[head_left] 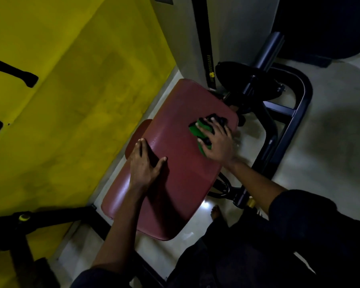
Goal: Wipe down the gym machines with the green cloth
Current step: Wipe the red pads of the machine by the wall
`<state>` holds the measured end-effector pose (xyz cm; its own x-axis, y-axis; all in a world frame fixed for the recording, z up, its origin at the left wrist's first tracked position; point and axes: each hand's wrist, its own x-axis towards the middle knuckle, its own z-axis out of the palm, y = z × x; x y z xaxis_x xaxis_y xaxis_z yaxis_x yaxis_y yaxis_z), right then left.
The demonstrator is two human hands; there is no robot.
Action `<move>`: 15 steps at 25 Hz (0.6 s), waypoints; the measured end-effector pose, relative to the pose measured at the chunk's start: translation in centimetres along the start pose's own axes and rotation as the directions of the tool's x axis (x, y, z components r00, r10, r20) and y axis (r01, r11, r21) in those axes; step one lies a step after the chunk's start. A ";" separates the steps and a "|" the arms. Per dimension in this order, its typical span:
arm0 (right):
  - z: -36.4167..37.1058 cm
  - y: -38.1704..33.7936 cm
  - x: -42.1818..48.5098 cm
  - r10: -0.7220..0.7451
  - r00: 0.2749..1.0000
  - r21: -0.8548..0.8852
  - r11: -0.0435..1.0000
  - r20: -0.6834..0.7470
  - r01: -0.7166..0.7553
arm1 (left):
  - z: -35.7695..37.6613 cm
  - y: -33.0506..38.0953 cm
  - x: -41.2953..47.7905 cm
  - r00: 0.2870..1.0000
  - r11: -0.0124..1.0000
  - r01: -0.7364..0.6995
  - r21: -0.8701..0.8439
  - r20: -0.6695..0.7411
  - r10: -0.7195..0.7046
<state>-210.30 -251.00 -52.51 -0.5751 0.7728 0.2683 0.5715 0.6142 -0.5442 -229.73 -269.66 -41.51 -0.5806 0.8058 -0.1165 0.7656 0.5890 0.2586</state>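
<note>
A dark red padded seat (181,175) of a gym machine fills the middle of the view. The green cloth (195,129), bunched with dark folds, lies on the seat's far right part. My right hand (217,142) presses down on the cloth with spread fingers curled over it. My left hand (144,163) rests flat on the seat's left side, fingers straight and thumb spread out.
The machine's black frame (287,129) curves around the seat on the right, with a roller pad (268,50) above. A yellow wall (60,90) runs along the left. A grey weight-stack cover (237,34) stands behind. Pale floor (330,142) lies to the right; my foot (215,213) is below the seat.
</note>
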 end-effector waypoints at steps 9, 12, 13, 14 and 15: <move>2.1 -3.2 -5.9 0.587 0.809 0.314 0.775 -0.039 -0.548 | 0.5 3.0 7.8 0.999 0.999 -0.039 0.034 0.002 0.039; 1.1 -1.5 -2.7 0.782 0.621 0.512 0.516 0.045 -0.687 | 0.9 4.3 9.1 0.999 0.999 -0.016 0.036 -0.029 0.017; 0.7 -0.6 -1.4 0.803 0.594 0.533 0.483 0.048 -0.695 | 1.0 4.6 9.0 0.998 0.999 -0.017 0.037 -0.051 0.019; 0.4 0.3 -0.3 0.799 0.600 0.515 0.499 0.038 -0.697 | 1.1 4.8 8.8 0.997 0.999 -0.018 0.038 -0.072 0.021; 0.1 1.2 0.4 0.784 0.620 0.476 0.534 0.031 -0.699 | 1.1 4.9 8.7 0.997 0.999 -0.017 0.038 -0.079 0.020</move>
<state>-209.90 -249.94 -53.17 0.0729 0.9558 -0.2849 0.4281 -0.2880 -0.8566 -230.70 -259.73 -42.31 -0.5850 0.8103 -0.0346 0.7856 0.5768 0.2238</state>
